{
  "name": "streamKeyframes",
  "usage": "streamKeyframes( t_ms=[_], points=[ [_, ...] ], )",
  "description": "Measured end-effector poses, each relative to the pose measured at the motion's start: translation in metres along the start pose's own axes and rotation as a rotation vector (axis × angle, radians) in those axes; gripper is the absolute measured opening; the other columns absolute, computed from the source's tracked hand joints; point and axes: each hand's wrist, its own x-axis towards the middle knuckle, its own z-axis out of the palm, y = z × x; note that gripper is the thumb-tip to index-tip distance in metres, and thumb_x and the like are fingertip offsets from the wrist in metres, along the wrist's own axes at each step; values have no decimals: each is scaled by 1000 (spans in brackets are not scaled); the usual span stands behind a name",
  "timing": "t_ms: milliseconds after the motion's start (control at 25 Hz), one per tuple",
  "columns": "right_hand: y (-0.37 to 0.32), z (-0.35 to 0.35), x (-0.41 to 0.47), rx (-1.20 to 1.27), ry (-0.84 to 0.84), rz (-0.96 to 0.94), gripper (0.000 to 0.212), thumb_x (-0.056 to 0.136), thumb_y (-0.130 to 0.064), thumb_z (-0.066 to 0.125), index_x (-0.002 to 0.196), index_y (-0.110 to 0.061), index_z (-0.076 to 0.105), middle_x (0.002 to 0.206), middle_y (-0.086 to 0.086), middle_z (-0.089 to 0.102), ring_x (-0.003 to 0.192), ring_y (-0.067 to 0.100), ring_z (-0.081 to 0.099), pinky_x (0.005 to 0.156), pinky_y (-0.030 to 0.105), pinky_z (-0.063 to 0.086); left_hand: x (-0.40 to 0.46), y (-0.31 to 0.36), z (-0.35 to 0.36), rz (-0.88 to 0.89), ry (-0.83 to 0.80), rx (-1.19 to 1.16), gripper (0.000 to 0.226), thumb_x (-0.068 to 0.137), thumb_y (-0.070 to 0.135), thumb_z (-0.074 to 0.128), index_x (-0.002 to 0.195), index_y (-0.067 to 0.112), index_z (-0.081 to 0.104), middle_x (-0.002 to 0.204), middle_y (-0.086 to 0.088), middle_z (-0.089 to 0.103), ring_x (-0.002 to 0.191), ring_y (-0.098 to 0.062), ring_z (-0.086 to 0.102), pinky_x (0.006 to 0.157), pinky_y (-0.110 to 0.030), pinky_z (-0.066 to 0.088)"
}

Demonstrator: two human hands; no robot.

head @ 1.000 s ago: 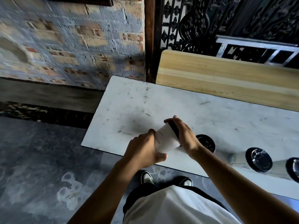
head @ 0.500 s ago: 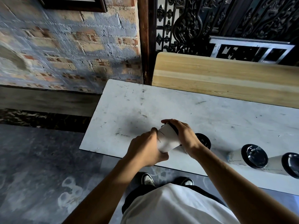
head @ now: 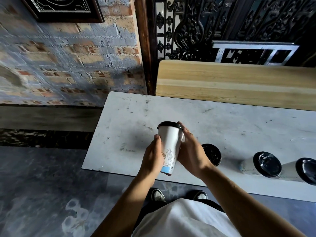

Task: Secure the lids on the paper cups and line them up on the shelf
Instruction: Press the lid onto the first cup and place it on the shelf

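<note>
A white paper cup point(head: 169, 147) with a blue band and a line drawing near its base is held above the front of the white table point(head: 130, 127). A black lid point(head: 170, 124) sits on its rim. My left hand point(head: 153, 158) grips the cup's lower left side. My right hand point(head: 191, 151) holds the right side, fingertips up at the lid's edge. Three more lidded cups stand in a row to the right: one point(head: 212, 153) partly behind my right hand, a second point(head: 263, 164), and a third point(head: 306, 170) at the frame's edge.
A light wooden shelf board point(head: 230, 82) runs along the table's far side. Behind it stand dark ornate ironwork and a dark post point(head: 143, 45). A brick wall lies to the left. My shoes point(head: 158, 195) stand on the grey floor below the table's front edge.
The cup has been raised and turned from tilted to nearly upright. My right hand slid from over the lid down to the cup's side. The camera view shifted slightly.
</note>
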Motion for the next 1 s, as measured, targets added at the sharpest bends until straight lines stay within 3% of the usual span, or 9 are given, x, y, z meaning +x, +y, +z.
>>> streamKeyframes(
  t_ms=[120, 160, 240, 360, 560, 640, 800, 920, 1000],
  points=[
    [-1, 2, -7, 54, -28, -59, 58, 98, -32, 43, 155, -37, 37, 132, 15, 67, 106, 31, 70, 84, 42, 56, 3, -2, 4, -105, 31, -100, 46, 104, 57, 33, 86, 28, 64, 89, -6, 74, 84, -29, 75, 81, -45, 64],
    [-3, 3, -10, 54, -41, -68, 61, 94, -28, 42, 154, -39, 37, 126, 15, 68, 97, 27, 70, 77, 39, 57, 5, -4, 4, -130, 40, -125, 48, 102, 61, 35, 87, 28, 66, 94, -13, 75, 86, -37, 75, 83, -56, 62],
    [-6, 4, -13, 32, -62, -81, 65, 90, -26, 45, 152, -43, 38, 124, 16, 65, 94, 26, 68, 75, 37, 57, 7, -5, 5, -152, 46, -160, 53, 99, 65, 36, 99, 24, 71, 100, -21, 76, 84, -42, 76, 75, -62, 62],
    [-10, 6, -16, -16, -70, -93, 61, 92, -29, 49, 149, -47, 41, 116, 16, 61, 88, 24, 63, 74, 38, 54, 9, -4, 3, -200, -7, -196, 67, 100, 66, 33, 115, 11, 69, 98, -25, 75, 70, -39, 75, 57, -47, 62],
    [-14, 7, -19, -45, -45, -97, 50, 100, -23, 50, 146, -44, 46, 119, 14, 72, 97, 28, 70, 85, 43, 56, 5, -3, -2, 26, -2, 164, 75, 88, 82, 26, 105, 23, 69, 97, -2, 74, 92, -20, 71, 78, -32, 58],
    [-15, 7, -18, -87, 1, -82, 48, 102, -23, 54, 147, -38, 47, 121, 15, 74, 102, 32, 72, 89, 48, 58, 1, -3, -1, 183, 127, 203, 51, 97, 64, 40, 95, 19, 64, 90, 0, 70, 88, -18, 67, 71, -24, 52],
    [-13, 6, -20, -183, 5, -96, 59, 93, -34, 69, 148, -20, 49, 131, 21, 69, 121, 39, 67, 107, 58, 50, 5, -11, -9, 519, 348, 190, 19, 98, 37, 58, 111, 23, 60, 99, -3, 64, 82, -19, 64, 73, -25, 52],
    [-16, 8, -22, -202, -13, -120, 39, 103, -30, 55, 140, -19, 58, 131, 22, 68, 116, 38, 68, 104, 53, 51, 5, -7, -13, 629, 346, 217, 16, 99, 20, 62, 112, 26, 69, 104, 3, 61, 84, -9, 63, 73, -9, 47],
    [-19, 6, -21, -174, 10, -100, 38, 107, -23, 41, 141, -23, 59, 122, 21, 72, 104, 34, 70, 98, 49, 51, 5, -4, -15, 635, 342, 206, 18, 99, 15, 62, 111, 25, 71, 106, 4, 64, 87, -7, 64, 74, -7, 46]
  ],
)
